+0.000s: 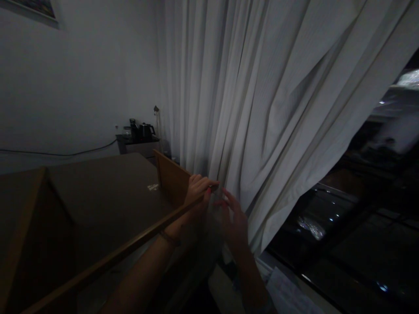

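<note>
My left hand [197, 188] is closed over the far right end of a long wooden board [131, 242], its fingers bent across the top edge. A dark bracelet circles that wrist. Just right of the board's end, my right hand [235, 220] has its fingers curled toward the left hand. Between the two hands hangs something pale and see-through, blurred, perhaps a thin film; I cannot make out what the right fingers hold. The board belongs to an open wooden frame, with an upright panel [173, 176] behind and another side panel [39, 235] at left.
A brown surface [108, 183] lies within and behind the frame. White curtains [248, 109] hang close on the right, beside a dark window [327, 244]. A small cabinet [139, 147] with a black kettle [145, 130] stands in the far corner. Papers [288, 292] lie low at right.
</note>
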A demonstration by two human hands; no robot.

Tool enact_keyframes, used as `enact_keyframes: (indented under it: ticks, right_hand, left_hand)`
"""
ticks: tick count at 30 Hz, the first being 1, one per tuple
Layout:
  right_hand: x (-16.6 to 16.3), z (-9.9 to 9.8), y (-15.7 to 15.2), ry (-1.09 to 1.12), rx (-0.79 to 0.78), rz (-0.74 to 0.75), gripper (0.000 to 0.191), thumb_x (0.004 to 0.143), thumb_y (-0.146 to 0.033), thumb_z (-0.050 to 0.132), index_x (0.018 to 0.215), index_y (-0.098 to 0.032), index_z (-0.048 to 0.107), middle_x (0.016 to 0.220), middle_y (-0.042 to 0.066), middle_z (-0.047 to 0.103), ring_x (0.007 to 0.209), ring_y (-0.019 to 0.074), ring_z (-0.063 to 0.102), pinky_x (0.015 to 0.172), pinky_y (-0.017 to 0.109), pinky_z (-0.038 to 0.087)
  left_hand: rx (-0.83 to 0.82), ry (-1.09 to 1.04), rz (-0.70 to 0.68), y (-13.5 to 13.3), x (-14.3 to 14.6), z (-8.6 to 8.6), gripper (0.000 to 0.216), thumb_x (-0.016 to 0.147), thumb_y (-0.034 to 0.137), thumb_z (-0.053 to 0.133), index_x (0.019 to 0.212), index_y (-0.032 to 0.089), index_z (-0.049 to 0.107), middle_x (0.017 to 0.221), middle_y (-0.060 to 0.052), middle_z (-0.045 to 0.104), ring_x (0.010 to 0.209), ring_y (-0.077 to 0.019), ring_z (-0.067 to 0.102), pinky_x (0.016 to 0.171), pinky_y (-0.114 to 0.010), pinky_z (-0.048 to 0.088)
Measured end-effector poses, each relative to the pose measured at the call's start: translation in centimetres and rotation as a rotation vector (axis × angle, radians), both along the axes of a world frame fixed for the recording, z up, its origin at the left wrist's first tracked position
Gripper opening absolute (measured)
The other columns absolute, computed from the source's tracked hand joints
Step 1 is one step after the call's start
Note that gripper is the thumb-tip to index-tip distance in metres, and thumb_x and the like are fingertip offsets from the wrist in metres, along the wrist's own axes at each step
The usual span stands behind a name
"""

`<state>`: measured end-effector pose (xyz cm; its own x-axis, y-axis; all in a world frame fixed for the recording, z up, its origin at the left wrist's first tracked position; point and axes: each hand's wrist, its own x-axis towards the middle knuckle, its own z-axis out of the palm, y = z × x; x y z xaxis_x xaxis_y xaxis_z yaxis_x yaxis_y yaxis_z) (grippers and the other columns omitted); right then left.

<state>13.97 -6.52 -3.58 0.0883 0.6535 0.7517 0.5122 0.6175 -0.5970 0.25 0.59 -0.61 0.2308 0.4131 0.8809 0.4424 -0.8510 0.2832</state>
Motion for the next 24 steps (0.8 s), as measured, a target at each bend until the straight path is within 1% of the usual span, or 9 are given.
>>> enact_keyframes:
  ticks: [2,4,9,12,15,16,18,21,24]
  right_hand:
    - [0.3,-0.3,0.2,0.019,-0.023,0.013,0.036,0.097,-0.028,0.045,0.133,-0.024,0.046,0.1,0.003,0.071,0.095,0.016,0.068,0.083,0.03,0.053]
    - [0.8,-0.4,0.5,0.005,-0.014,0.01,0.032,0.097,-0.028,0.047,0.129,-0.024,0.047,0.104,0.004,0.071,0.097,0.0155,0.068,0.083,0.03,0.053]
    - [2.2,0.3,0.8,-0.282,0.208,-0.125,0.018,0.095,-0.022,0.053,0.108,-0.024,0.064,0.098,0.003,0.071,0.091,0.0161,0.065,0.083,0.031,0.05]
    - [2.7,0.6,0.8,-0.413,0.344,-0.317,0.019,0.092,-0.022,0.057,0.106,-0.027,0.069,0.091,0.003,0.07,0.086,0.0173,0.06,0.081,0.033,0.046]
    - [2.5,0.3,0.6,-0.435,0.385,-0.514,0.019,0.091,-0.025,0.06,0.104,-0.032,0.072,0.077,0.002,0.065,0.073,0.0173,0.054,0.074,0.033,0.042]
    - [2.2,0.2,0.5,-0.434,0.366,-0.513,0.02,0.092,-0.025,0.058,0.105,-0.032,0.072,0.072,0.001,0.064,0.069,0.0167,0.053,0.072,0.033,0.041]
    - [1.5,-0.1,0.2,-0.39,0.301,-0.415,0.021,0.094,-0.023,0.054,0.107,-0.027,0.071,0.072,0.001,0.066,0.068,0.0156,0.055,0.071,0.031,0.043]
    - [0.3,-0.1,-0.3,-0.174,0.18,-0.265,0.021,0.095,-0.023,0.051,0.107,-0.022,0.068,0.087,0.003,0.07,0.078,0.0147,0.061,0.073,0.028,0.047]
    - [-0.4,0.4,-0.7,0.007,0.105,-0.196,0.019,0.095,-0.024,0.051,0.104,-0.021,0.067,0.094,0.004,0.069,0.085,0.015,0.063,0.076,0.028,0.05]
  left_hand:
    - [-0.012,0.01,-0.003,0.0,0.0,-0.1,0.044,0.095,0.036,0.025,0.093,0.021,0.066,0.076,-0.004,0.068,0.076,-0.0206,0.054,0.078,-0.039,0.037]
    - [-0.039,0.009,-0.009,0.0,0.0,-0.2,0.043,0.095,0.036,0.026,0.094,0.021,0.065,0.079,-0.004,0.069,0.077,-0.0206,0.054,0.08,-0.04,0.037]
    - [-0.068,-0.015,-0.008,-0.1,0.0,-0.3,0.04,0.094,0.034,0.028,0.095,0.021,0.066,0.08,-0.003,0.07,0.078,-0.02,0.055,0.083,-0.04,0.036]
    - [-0.055,-0.012,-0.022,-0.2,0.0,-0.1,0.039,0.094,0.034,0.029,0.096,0.02,0.066,0.079,-0.004,0.07,0.078,-0.0205,0.055,0.081,-0.04,0.037]
    - [-0.058,-0.017,-0.019,-0.4,0.0,0.1,0.039,0.094,0.034,0.03,0.094,0.02,0.066,0.079,-0.004,0.07,0.077,-0.0204,0.055,0.081,-0.04,0.037]
    - [-0.064,-0.016,-0.012,-0.4,0.0,0.1,0.039,0.094,0.034,0.029,0.093,0.021,0.066,0.079,-0.004,0.07,0.077,-0.0204,0.055,0.081,-0.04,0.037]
    - [-0.076,-0.007,0.001,-0.4,0.0,0.1,0.041,0.094,0.035,0.028,0.093,0.021,0.066,0.08,-0.004,0.07,0.078,-0.0204,0.055,0.082,-0.041,0.037]
    - [-0.068,-0.002,0.007,-0.3,0.0,0.1,0.041,0.094,0.035,0.027,0.093,0.021,0.066,0.079,-0.004,0.07,0.078,-0.0206,0.055,0.082,-0.04,0.037]
    - [-0.045,-0.002,-0.001,-0.4,-0.1,0.2,0.04,0.093,0.034,0.028,0.091,0.021,0.066,0.077,-0.004,0.069,0.075,-0.0204,0.054,0.08,-0.04,0.037]
